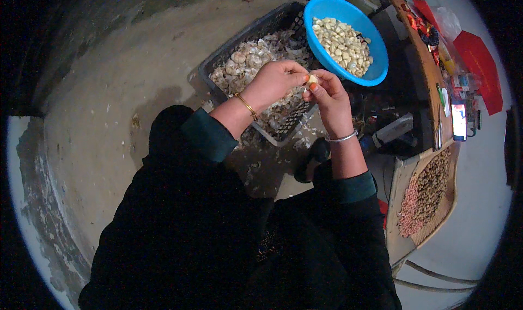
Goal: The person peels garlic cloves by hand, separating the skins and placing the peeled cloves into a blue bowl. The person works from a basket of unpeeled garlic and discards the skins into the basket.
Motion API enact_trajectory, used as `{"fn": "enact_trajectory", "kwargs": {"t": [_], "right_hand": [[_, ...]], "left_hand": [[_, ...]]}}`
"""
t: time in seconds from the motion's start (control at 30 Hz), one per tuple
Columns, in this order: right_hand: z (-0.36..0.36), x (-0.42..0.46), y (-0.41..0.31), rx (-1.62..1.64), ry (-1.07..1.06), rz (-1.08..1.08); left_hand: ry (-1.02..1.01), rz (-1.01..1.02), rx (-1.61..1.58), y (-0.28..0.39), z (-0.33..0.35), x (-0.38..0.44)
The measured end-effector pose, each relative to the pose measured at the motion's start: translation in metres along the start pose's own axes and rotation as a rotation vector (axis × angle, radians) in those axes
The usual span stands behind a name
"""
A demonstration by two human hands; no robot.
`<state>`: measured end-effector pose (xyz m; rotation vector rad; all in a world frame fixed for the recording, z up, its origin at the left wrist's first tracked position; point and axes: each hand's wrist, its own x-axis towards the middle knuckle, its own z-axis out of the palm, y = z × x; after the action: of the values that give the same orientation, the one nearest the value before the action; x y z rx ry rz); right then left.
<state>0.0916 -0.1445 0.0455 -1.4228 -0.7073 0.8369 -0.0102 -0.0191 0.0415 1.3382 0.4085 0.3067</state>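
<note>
Between my two hands is a pale garlic clove (313,79), with a bit of loose skin by it. My left hand (274,81), with a gold bangle at the wrist, pinches it from the left. My right hand (334,97), wearing a silver bangle, grips it between thumb and fingers. Below them stands a dark plastic crate (222,33) with whole garlic bulbs (239,57) and much papery skin (273,113). A blue plastic basin (369,22) sits tilted at the crate's right end, holding many peeled garlic cloves (341,44).
To the right is a wooden table (425,61) bearing packets, a plastic bottle (466,82) and a lit phone (459,121). Nearer me, a woven tray (435,228) holds pink and brown nuts or seeds (427,187). Skin scraps litter the concrete floor (102,85).
</note>
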Motion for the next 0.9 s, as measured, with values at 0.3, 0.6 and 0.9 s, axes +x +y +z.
{"fn": "enact_trajectory", "kwargs": {"t": [0.3, 0.6, 0.9], "right_hand": [[-0.005, 0.001, 0.0, 0.038, -0.009, 0.014], [-0.004, -0.001, -0.001, 0.488, -0.174, 0.155], [-0.007, -0.002, -0.001, 0.146, -0.097, 0.106]], "left_hand": [[-0.03, -0.089, -0.063, -0.002, -0.002, 0.005], [0.118, -0.186, -0.526, 0.002, 0.005, -0.005], [-0.02, -0.115, -0.152, -0.005, -0.001, 0.0]]}}
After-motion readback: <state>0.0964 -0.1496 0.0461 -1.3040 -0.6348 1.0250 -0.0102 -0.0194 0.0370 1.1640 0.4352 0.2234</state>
